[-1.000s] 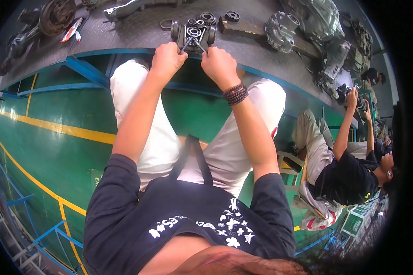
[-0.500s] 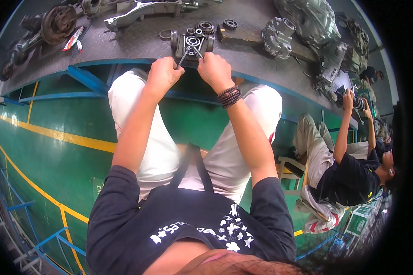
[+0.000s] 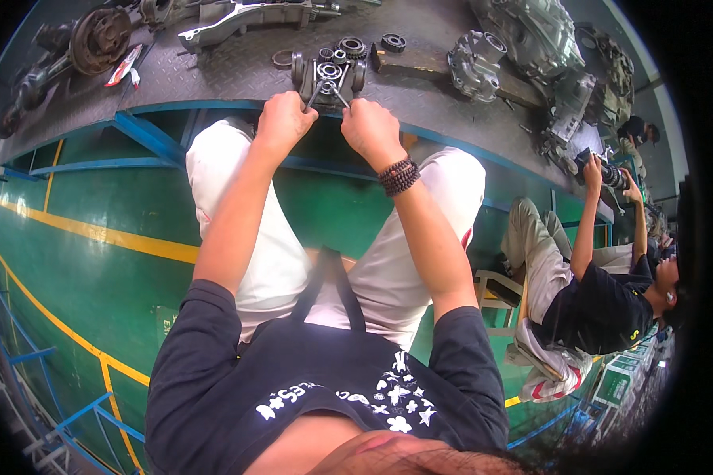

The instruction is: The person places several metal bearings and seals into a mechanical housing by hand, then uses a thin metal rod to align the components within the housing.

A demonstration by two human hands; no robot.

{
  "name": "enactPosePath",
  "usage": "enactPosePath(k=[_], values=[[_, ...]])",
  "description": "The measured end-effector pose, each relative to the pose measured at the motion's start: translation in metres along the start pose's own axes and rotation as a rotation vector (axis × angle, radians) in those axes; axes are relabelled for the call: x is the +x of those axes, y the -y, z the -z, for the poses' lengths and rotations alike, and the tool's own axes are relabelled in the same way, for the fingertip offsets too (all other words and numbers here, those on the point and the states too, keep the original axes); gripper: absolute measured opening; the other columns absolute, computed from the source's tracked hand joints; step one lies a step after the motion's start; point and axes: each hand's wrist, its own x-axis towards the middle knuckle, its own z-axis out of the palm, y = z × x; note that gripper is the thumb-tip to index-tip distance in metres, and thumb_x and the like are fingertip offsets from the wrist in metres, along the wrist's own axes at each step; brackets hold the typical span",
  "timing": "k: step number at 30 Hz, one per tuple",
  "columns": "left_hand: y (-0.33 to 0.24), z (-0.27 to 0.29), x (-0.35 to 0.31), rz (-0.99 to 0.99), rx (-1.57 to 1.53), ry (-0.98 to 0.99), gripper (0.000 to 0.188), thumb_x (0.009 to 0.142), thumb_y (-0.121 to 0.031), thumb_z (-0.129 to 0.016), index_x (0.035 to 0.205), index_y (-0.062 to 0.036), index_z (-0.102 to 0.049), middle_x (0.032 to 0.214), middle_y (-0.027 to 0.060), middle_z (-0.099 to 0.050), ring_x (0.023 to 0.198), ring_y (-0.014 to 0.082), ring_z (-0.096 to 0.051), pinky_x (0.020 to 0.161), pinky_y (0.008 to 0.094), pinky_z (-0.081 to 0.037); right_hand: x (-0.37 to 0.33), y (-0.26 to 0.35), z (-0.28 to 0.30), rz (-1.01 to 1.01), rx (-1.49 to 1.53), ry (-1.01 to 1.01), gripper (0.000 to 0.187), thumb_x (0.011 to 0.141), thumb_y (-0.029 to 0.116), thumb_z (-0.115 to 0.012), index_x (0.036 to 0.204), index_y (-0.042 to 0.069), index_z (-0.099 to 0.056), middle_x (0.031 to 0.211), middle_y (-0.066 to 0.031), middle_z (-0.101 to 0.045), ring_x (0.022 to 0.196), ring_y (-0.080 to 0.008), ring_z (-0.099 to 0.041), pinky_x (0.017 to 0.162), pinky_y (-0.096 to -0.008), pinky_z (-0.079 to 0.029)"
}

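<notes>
My left hand [image 3: 284,125] is closed around a slim metal rod-like tool [image 3: 314,96]. In my right hand [image 3: 372,131] is a second slim metal tool [image 3: 340,96], its fingers also wrapped tight. Both tools slant inward to a small metal assembly [image 3: 343,81] at the bench's near edge. A round bearing [image 3: 329,71] shows in its middle, and dark wheel-like parts flank it. The tool tips meet the near side of the assembly; their exact contact is too small to make out. Both handles are hidden in my fists.
Behind the assembly lie a gear [image 3: 352,47], another gear [image 3: 394,42] and a ring [image 3: 283,58]. A wooden block [image 3: 408,65] and metal housings [image 3: 477,67] stand to the right on the bench [image 3: 214,83]. A co-worker [image 3: 602,293] sits at right, holding a dark part.
The tool tips have shifted slightly on the assembly, the right one drawn a little toward me. Both hands keep their grip. At right, the co-worker's hands have moved slightly.
</notes>
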Motion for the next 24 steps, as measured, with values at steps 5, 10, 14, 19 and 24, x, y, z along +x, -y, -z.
enactPosePath(k=[5, 10, 14, 19, 24], values=[[-0.005, 0.009, -0.012, 0.032, 0.005, 0.068, 0.031, 0.079, -0.027, -0.072, 0.080, 0.0035, -0.071, 0.080, 0.0262, -0.066, 0.081, 0.0406, -0.067, 0.078, 0.0418, -0.054, 0.016, -0.006, -0.009, -0.038, -0.013, 0.017, 0.028, 0.094, 0.029, -0.057, 0.093, 0.003, -0.069, 0.095, -0.0216, -0.071, 0.091, -0.0414, -0.068, 0.080, -0.0513, -0.054], [-0.006, 0.011, -0.012, 0.032, 0.030, 0.070, 0.030, 0.080, -0.027, -0.072, 0.082, 0.0030, -0.072, 0.081, 0.0252, -0.067, 0.082, 0.0387, -0.069, 0.079, 0.0408, -0.054, 0.025, -0.006, -0.014, 0.021, -0.005, -0.086, 0.019, 0.086, 0.019, -0.061, 0.085, 0.005, -0.073, 0.089, -0.0200, -0.072, 0.087, -0.0382, -0.071, 0.077, -0.0478, -0.057], [-0.002, 0.006, -0.007, 0.047, 0.029, 0.063, 0.030, 0.080, -0.028, -0.073, 0.082, 0.0025, -0.073, 0.082, 0.0246, -0.068, 0.083, 0.0386, -0.069, 0.080, 0.0409, -0.054, 0.019, -0.004, -0.011, 0.012, -0.039, -0.049, 0.017, 0.083, 0.016, -0.061, 0.086, 0.004, -0.073, 0.090, -0.0202, -0.072, 0.087, -0.0381, -0.071, 0.078, -0.0473, -0.057], [0.001, 0.004, -0.001, 0.027, -0.002, -0.012, 0.030, 0.080, -0.029, -0.073, 0.082, 0.0015, -0.073, 0.082, 0.0249, -0.068, 0.083, 0.0392, -0.069, 0.079, 0.0413, -0.054, 0.003, 0.001, -0.004, 0.024, -0.052, 0.015, 0.019, 0.084, 0.017, -0.059, 0.086, 0.003, -0.073, 0.092, -0.0211, -0.072, 0.088, -0.0387, -0.071, 0.079, -0.0472, -0.056], [-0.006, 0.007, 0.002, 0.038, 0.002, 0.038, 0.028, 0.080, -0.027, -0.073, 0.083, 0.0009, -0.073, 0.087, 0.0248, -0.069, 0.088, 0.0407, -0.068, 0.081, 0.0450, -0.054, 0.001, 0.001, 0.001, 0.006, -0.029, 0.092, 0.030, 0.093, 0.029, -0.057, 0.092, 0.002, -0.070, 0.095, -0.0229, -0.071, 0.091, -0.0416, -0.069, 0.081, -0.0503, -0.054]])
